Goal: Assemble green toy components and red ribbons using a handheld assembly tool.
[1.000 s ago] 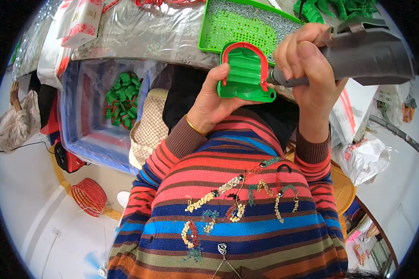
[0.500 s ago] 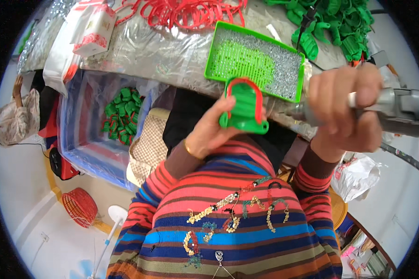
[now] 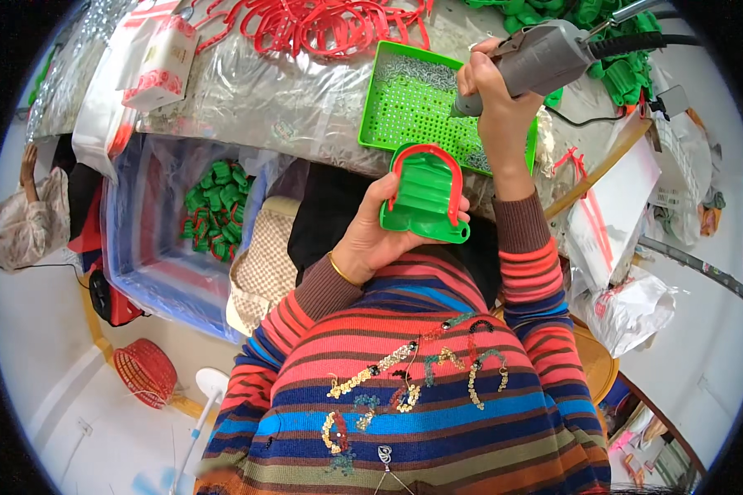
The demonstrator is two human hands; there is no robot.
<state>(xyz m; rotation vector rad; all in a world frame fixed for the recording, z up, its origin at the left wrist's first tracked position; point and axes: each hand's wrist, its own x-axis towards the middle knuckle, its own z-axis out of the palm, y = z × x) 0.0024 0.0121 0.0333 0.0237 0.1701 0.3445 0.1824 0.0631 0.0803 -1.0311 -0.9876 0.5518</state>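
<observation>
The left hand (image 3: 370,239) grips a green, red-rimmed plastic piece (image 3: 423,191) on the near side of the green tray (image 3: 400,115), while the right hand (image 3: 504,111) clasps a grey power tool (image 3: 543,58) above the tray's right part.

The green moulded part (image 3: 425,196) is smooth, glossy plastic (its red band (image 3: 456,186) likewise), the power tool (image 3: 545,59) matt plastic, the small loose pieces (image 3: 417,72) bright metal.
</observation>
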